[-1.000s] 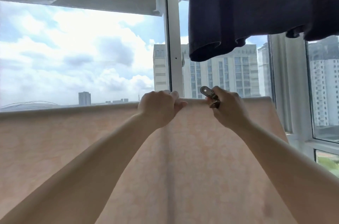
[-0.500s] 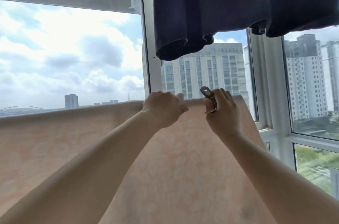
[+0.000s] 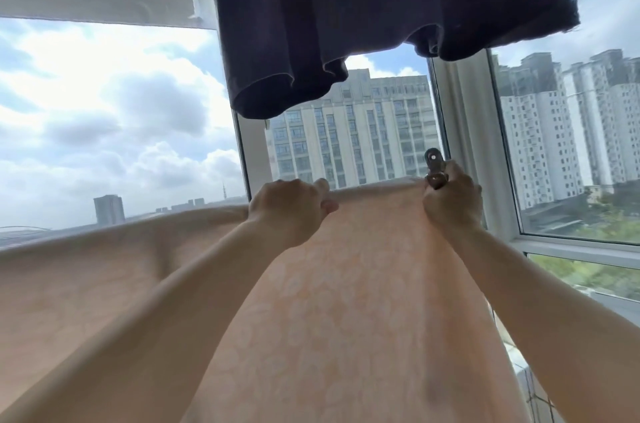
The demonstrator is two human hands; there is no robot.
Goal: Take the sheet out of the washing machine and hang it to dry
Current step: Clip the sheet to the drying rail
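Both hands work at the top edge of a hung peach sheet (image 3: 363, 301), one gripping the fabric and one holding a clip.

Left hand (image 3: 287, 206) has its fingers curled over the sheet's top fold, thumb tip pressed against the cloth, clutching it. Right hand (image 3: 452, 204), near the sheet's right end, is closed around a metal clothes clip (image 3: 434, 170) whose rounded upper end sticks up above the fold; whether the clip's lower end bites the fabric cannot be told. The sheet, pale peach with a faint floral pattern, drapes over an unseen line and fills the lower part of the view, running off to the left edge. A dark navy garment (image 3: 381, 7) hangs above the hands. Behind stands a white window frame (image 3: 254, 152) with tower blocks and cloudy sky beyond. No writing or brand mark can be read anywhere.
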